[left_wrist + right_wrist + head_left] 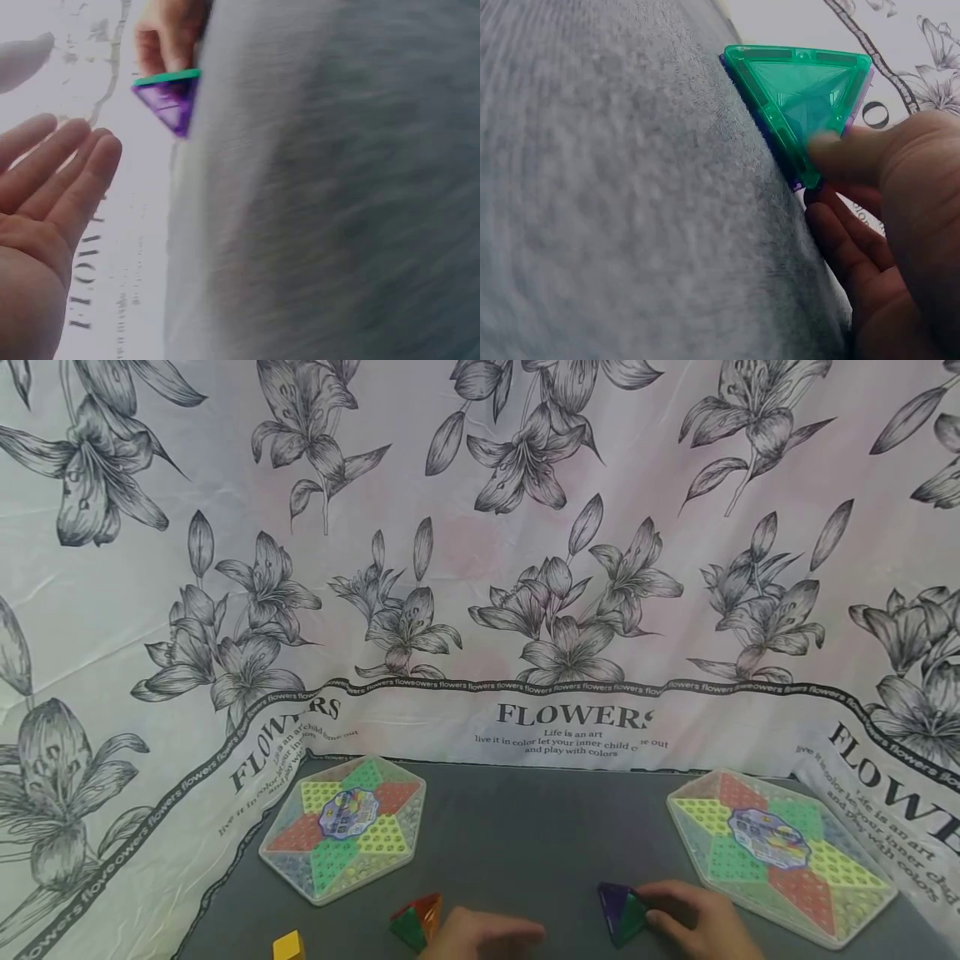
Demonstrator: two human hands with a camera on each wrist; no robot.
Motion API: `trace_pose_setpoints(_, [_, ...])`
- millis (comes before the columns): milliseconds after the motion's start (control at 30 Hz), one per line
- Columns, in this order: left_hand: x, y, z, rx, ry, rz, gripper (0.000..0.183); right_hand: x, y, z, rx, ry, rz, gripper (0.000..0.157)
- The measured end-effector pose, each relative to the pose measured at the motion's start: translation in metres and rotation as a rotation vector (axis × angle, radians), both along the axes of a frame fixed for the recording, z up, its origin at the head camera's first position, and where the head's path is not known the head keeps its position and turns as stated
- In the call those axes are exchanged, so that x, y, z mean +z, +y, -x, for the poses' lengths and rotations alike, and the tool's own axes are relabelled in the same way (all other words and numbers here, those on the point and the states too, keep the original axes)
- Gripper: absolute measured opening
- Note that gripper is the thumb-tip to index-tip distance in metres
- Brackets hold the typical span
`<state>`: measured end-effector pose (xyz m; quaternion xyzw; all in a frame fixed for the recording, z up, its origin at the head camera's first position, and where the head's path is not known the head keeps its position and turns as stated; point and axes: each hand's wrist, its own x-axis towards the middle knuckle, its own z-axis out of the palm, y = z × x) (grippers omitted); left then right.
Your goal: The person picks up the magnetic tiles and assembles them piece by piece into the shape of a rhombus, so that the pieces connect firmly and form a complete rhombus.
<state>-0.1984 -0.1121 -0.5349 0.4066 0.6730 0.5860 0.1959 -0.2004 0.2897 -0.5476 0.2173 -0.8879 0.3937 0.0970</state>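
Observation:
My right hand (701,920) pinches a small pyramid of see-through magnetic tiles (615,902), with purple and green faces. In the right wrist view the thumb lies on the green triangle (802,86), while the other fingers are lower and partly hidden behind the thumb. The left wrist view shows the same pyramid point down, its purple face (169,101) toward that camera. My left hand (476,937) holds nothing, palm bare and fingers (82,169) extended. Just left of it stands a second magnetic-tile piece, orange and green (411,927), partly covered by that hand.
A yellow block (288,946) lies at the front left of the dark grey tabletop (540,843). Hexagonal star-patterned game boards with clear covers lie at the left (345,827) and right (780,852). A flower-printed cloth (420,727) encloses the back and sides.

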Motion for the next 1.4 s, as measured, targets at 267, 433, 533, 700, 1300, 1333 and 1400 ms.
trace_pose_setpoints(267, [0.076, -0.031, -0.023, 0.161, 0.198, -0.091, 0.052, -0.001, -0.001, -0.002, 0.033, -0.085, 0.04, 0.036])
trace_pose_setpoints(433, [0.096, -0.082, -0.031, 0.271, 0.12, -0.058, 0.057, -0.005, -0.005, 0.0, 0.008, -0.007, 0.004, 0.033])
trace_pose_setpoints(533, [0.098, -0.111, -0.035, 0.301, 0.043, -0.042, 0.057, -0.006, -0.004, 0.0, 0.015, -0.038, 0.022, 0.033])
trace_pose_setpoints(700, [0.084, -0.144, -0.036, 0.326, 0.058, -0.039, 0.057, -0.006, -0.002, 0.0, 0.033, -0.096, 0.052, 0.033])
trace_pose_setpoints(1300, [0.028, -0.143, 0.001, 0.322, -0.196, 0.221, 0.055, -0.005, 0.002, 0.0, 0.053, -0.048, 0.065, 0.032])
trace_pose_setpoints(1333, [0.019, -0.145, 0.006, 0.318, -0.178, 0.229, 0.051, -0.006, 0.003, 0.0, 0.059, -0.042, 0.068, 0.032])
trace_pose_setpoints(1400, [0.011, -0.144, 0.009, 0.327, -0.146, 0.263, 0.046, -0.006, 0.003, 0.0, 0.067, -0.044, 0.072, 0.032])
